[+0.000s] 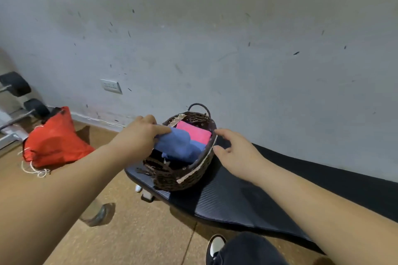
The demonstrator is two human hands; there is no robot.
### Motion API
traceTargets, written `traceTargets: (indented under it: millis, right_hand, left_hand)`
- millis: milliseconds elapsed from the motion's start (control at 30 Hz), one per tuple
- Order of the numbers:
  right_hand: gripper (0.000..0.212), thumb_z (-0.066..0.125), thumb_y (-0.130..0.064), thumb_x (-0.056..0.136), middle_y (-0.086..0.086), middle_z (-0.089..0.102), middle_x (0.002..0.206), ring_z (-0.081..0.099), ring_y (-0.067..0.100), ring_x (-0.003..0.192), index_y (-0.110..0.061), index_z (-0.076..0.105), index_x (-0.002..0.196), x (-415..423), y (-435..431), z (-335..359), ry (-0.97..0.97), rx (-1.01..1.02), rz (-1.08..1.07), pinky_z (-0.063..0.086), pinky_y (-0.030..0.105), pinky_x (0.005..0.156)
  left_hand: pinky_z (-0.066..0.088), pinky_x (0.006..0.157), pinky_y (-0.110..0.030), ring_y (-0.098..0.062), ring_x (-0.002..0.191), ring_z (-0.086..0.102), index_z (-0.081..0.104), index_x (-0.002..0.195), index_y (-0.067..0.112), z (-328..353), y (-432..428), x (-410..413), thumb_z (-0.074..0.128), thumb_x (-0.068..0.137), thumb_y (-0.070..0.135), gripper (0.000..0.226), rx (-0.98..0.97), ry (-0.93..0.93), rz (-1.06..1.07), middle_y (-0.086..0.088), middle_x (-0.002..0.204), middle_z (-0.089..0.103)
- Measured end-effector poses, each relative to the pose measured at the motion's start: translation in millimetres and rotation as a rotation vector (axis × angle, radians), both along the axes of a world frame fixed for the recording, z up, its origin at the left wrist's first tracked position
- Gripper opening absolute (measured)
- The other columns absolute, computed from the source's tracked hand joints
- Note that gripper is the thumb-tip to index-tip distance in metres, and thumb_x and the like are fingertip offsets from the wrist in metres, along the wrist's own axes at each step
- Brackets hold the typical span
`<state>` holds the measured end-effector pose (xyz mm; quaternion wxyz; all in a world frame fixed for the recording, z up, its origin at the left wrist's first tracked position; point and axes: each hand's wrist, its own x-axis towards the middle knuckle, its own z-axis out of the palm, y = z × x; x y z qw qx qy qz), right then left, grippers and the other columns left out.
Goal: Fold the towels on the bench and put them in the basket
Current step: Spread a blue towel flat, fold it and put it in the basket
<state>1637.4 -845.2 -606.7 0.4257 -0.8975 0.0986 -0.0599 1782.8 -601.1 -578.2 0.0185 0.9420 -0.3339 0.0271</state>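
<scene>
While the left hand (137,135) grips the blue towel (178,146) in the basket (193,176), the right hand (239,155) hovers loose-fingered over the bench (237,204)

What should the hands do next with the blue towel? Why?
Probably the left hand should push the blue towel down and let go: it grips the towel, bunched high in the basket beside the pink towel; the right hand is at the rim.

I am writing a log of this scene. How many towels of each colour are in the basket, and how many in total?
Pink towel: 1
Blue towel, gripped by the left hand: 1
Paler blue patch beside it: cannot tell whether separate, not counted
Total: 2 in the basket
</scene>
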Motion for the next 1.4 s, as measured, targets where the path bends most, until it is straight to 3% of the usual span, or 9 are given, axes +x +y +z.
traceTargets:
  millis: [233,433,633,767,867,1067,1167,1267,1400]
  right_hand:
    - [0.043,0.058,-0.028,0.097,-0.006,0.054,0.136,0.064,0.008,0.105,-0.030,0.055,0.140,11,-5,-8,0.042,0.026,-0.035,0.043,0.022,0.094]
    - [0.044,0.060,-0.030,0.094,0.001,0.063,0.126,0.060,0.010,0.090,-0.030,0.057,0.138,35,-1,-25,0.083,0.060,-0.063,0.049,0.026,0.094]
    - [0.049,0.060,-0.030,0.093,0.003,0.063,0.116,0.055,0.002,0.080,-0.028,0.054,0.141,46,3,-34,0.089,0.092,-0.016,0.047,0.019,0.080]
    - [0.046,0.061,-0.032,0.092,0.005,0.066,0.122,0.065,0.012,0.101,-0.029,0.057,0.138,44,4,-33,0.106,0.110,-0.018,0.050,0.031,0.101]
    - [0.040,0.062,-0.029,0.095,0.002,0.065,0.118,0.064,0.011,0.103,-0.028,0.059,0.135,40,3,-30,0.115,0.107,-0.013,0.048,0.025,0.094]
    - [0.029,0.062,-0.031,0.097,-0.008,0.059,0.098,0.055,0.001,0.084,-0.029,0.065,0.125,32,1,-26,0.122,0.103,-0.010,0.038,0.016,0.074]
    - [0.025,0.061,-0.029,0.099,-0.020,0.045,0.077,0.045,-0.003,0.065,-0.028,0.066,0.123,26,-5,-21,0.122,0.112,-0.003,0.031,0.010,0.061]
    - [0.025,0.060,-0.028,0.100,-0.022,0.051,0.067,0.050,-0.006,0.063,-0.029,0.065,0.124,11,-16,-12,0.137,0.120,0.007,0.036,0.008,0.060]
    - [0.027,0.059,-0.035,0.100,-0.024,0.055,0.083,0.051,-0.008,0.072,-0.030,0.064,0.126,-20,-39,4,0.163,0.075,0.027,0.036,0.006,0.066]
  left_hand:
    - [0.037,0.092,-0.021,-0.006,0.110,0.052,0.066,0.126,0.044,-4,2,37,0.062,0.093,0.015,0.044,0.043,0.478,-0.006,0.021,0.120,0.055]
    - [0.041,0.094,-0.020,-0.008,0.118,0.057,0.068,0.125,0.042,-33,-33,52,0.061,0.088,0.011,0.048,0.216,0.546,-0.077,0.017,0.130,0.062]
    - [0.033,0.088,-0.034,-0.024,0.119,0.041,0.065,0.122,0.052,-57,-54,45,0.065,0.090,0.027,0.041,0.524,0.021,-0.163,0.006,0.128,0.048]
    - [0.041,0.104,-0.042,-0.028,0.128,0.039,0.062,0.129,0.047,-63,-61,42,0.058,0.084,0.025,0.050,0.420,0.141,-0.264,0.002,0.145,0.044]
    - [0.034,0.114,-0.049,-0.026,0.144,0.028,0.052,0.138,0.051,-71,-61,43,0.063,0.084,0.039,0.057,0.377,0.196,-0.297,0.003,0.156,0.034]
    - [0.029,0.120,-0.047,-0.024,0.154,0.016,0.022,0.157,0.045,-87,-71,49,0.067,0.093,0.032,0.079,0.468,0.313,-0.264,0.002,0.169,0.010]
    - [0.030,0.119,-0.045,-0.024,0.150,0.024,0.026,0.156,0.043,-80,-73,44,0.069,0.091,0.027,0.080,0.393,0.383,-0.239,0.001,0.166,0.021]
    - [0.041,0.111,-0.039,-0.020,0.136,0.045,0.044,0.148,0.037,-64,-68,39,0.066,0.089,0.018,0.066,0.212,0.439,-0.171,0.006,0.152,0.044]
    - [0.047,0.105,-0.037,-0.016,0.125,0.057,0.058,0.136,0.037,-45,-68,7,0.058,0.094,0.020,0.046,0.022,0.308,-0.055,0.012,0.142,0.057]
